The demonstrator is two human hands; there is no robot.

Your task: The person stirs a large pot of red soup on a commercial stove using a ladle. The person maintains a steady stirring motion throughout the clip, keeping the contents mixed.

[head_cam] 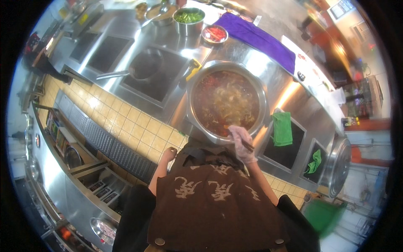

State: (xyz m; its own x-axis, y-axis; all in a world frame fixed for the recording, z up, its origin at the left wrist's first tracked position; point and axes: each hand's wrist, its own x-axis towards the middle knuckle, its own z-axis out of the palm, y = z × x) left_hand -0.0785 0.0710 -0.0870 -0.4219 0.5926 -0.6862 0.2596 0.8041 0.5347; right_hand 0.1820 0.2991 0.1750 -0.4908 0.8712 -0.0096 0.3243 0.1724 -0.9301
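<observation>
A large stainless-steel pot (263,110) of steaming red-brown broth (204,97) stands on the counter before me. Pale yellowish pieces of food (231,99) gather in the middle of the liquid. At the near rim, my right hand (241,141), in a clear plastic glove, grips brown chopsticks (248,146); their far ends are hard to make out. Bare and loosely curled, my left hand (170,153) hangs beside my brown apron (217,214), with nothing visible in it.
Left of the pot are a yellow-and-black handheld device (192,70) and a frying pan (146,64). Beyond are a pot of chopped greens (189,16), a bowl of red pieces (215,34) and a purple cloth (258,39). Green cloths (282,129) lie right. Another person (42,58) stands far left.
</observation>
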